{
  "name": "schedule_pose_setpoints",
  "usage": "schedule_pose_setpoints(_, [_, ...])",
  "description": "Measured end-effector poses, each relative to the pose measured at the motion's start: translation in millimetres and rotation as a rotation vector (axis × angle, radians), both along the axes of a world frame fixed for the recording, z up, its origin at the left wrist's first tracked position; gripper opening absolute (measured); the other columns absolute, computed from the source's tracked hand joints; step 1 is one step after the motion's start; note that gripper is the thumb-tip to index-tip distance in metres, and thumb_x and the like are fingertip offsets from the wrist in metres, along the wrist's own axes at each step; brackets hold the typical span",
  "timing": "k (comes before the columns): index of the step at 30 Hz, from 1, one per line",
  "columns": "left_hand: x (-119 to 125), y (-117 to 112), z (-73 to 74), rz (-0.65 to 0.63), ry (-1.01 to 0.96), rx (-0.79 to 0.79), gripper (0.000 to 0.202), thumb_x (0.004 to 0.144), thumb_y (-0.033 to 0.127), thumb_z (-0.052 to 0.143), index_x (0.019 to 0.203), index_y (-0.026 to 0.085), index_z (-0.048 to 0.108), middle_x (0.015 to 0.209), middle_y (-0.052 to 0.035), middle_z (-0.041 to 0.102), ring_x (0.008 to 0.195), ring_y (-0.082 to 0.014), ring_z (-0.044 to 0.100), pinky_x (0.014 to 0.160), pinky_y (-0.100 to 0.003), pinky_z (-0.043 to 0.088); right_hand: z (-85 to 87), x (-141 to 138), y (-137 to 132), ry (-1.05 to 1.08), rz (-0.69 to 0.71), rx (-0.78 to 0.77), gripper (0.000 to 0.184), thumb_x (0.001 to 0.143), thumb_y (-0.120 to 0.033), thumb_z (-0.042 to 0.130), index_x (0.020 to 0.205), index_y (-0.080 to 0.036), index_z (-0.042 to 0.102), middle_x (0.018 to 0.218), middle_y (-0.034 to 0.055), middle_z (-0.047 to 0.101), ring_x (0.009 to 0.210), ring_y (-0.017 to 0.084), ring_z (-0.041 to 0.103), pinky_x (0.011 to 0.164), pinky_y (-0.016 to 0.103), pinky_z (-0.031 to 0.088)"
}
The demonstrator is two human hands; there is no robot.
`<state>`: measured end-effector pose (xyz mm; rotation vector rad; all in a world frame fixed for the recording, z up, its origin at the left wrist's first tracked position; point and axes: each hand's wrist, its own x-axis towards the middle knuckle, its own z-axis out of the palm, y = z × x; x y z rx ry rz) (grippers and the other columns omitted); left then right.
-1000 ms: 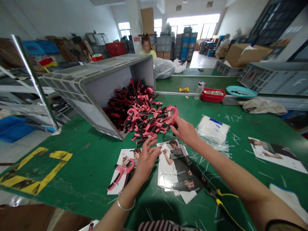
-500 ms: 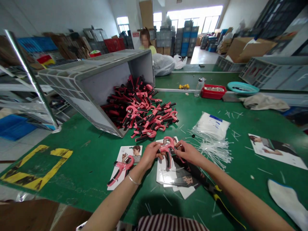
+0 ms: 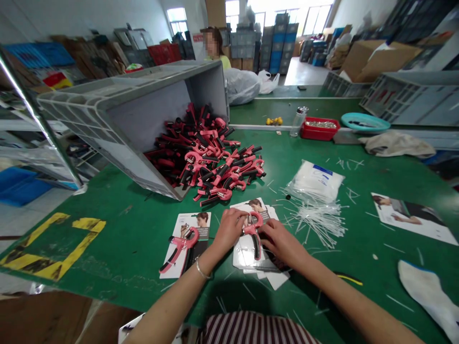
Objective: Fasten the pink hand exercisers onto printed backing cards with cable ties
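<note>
From the head view, the left hand (image 3: 231,231) and right hand (image 3: 281,244) curl partly closed on a pink hand gripper (image 3: 253,230), which sits on a stack of cards (image 3: 240,255). It looks light and stiff, and the black grip (image 3: 256,248) seems the easiest hold. Another gripper (image 3: 181,243) lies on a card (image 3: 186,224); a heap of grippers (image 3: 204,162) spills from a tipped crate (image 3: 143,112)
</note>
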<state>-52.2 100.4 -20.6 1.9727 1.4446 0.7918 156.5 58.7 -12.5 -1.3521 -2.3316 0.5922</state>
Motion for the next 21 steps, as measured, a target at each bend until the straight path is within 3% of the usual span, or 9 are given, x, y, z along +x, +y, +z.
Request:
schedule_pose_setpoints(6, [19,2,-3.7,-0.028,-0.2,-0.088,0.011,0.083,0.023,0.065,0.089,0.019,0.074,0.091,-0.005,0.071,0.092,-0.0211,0.06,0.087,-0.032,0.043,-13.9,-4,5,0.024,0.009,0.01,0.017,0.095,-0.028,0.054,0.107,-0.025,0.066,0.107,0.0075,0.055,0.099,0.022,0.053,0.082,0.034,0.047])
schedule_pose_setpoints(12, [24,-15,-13.3,-0.066,-0.14,0.074,0.017,0.091,0.025,0.059,0.098,0.023,0.074,0.103,-0.004,0.071,0.102,-0.0211,0.056,0.095,-0.036,0.039,-25.6,-2,15,0.258,-0.079,0.008,0.016,0.096,-0.031,0.054,0.092,-0.023,0.067,0.1,0.0053,0.056,0.1,0.021,0.054,0.091,0.036,0.046])
schedule_pose_setpoints(18, [25,-13,-22.5,-0.077,-0.059,0.085,0.017,0.091,0.027,0.061,0.102,0.025,0.074,0.099,-0.0031,0.072,0.099,-0.0213,0.057,0.094,-0.039,0.039,-30.3,3,21,0.334,-0.082,0.006,0.015,0.095,-0.033,0.056,0.094,-0.024,0.068,0.125,0.0078,0.053,0.122,0.026,0.046,0.107,0.048,0.034])
schedule_pose_setpoints(21, [22,-11,-24.0,-0.087,-0.146,0.056,0.018,0.09,0.026,0.062,0.105,0.026,0.073,0.11,-0.0031,0.072,0.107,-0.0216,0.058,0.1,-0.04,0.038,-25.3,6,18,0.271,-0.007,-0.025,0.018,0.096,-0.032,0.054,0.105,-0.026,0.068,0.136,0.0082,0.049,0.128,0.026,0.042,0.109,0.049,0.031])
